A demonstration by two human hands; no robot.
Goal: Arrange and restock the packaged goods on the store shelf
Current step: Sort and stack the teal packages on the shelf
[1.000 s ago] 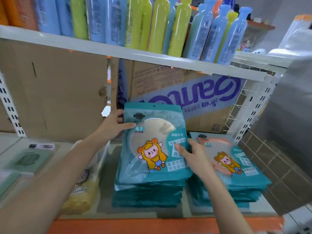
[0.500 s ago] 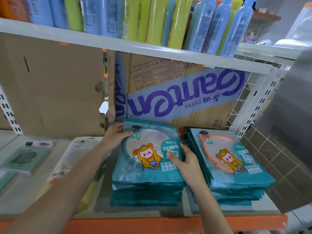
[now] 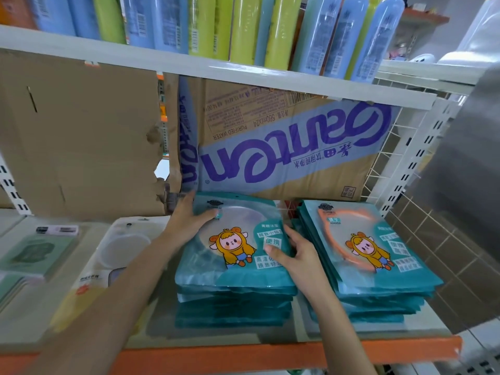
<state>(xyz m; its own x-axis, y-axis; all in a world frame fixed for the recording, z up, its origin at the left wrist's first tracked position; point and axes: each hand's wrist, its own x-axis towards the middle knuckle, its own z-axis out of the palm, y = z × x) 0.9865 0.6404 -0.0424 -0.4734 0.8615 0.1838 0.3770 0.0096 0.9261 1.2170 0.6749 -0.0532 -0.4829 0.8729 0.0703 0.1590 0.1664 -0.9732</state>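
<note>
Orange-edged shelf [image 3: 243,358], cardboard box [image 3: 270,147] at the back, bottles [image 3: 243,25] overhead with tops cut off. Left hand [image 3: 189,220] and right hand [image 3: 297,253] both clutch the top mirror pack [image 3: 232,255] on the left teal stack [image 3: 232,307].

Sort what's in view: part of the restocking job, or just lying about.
Job: top pack, gripped by left hand and right hand; left stack under it; right stack.
Lying about: cardboard box, bottles, green pack, white pack.
</note>
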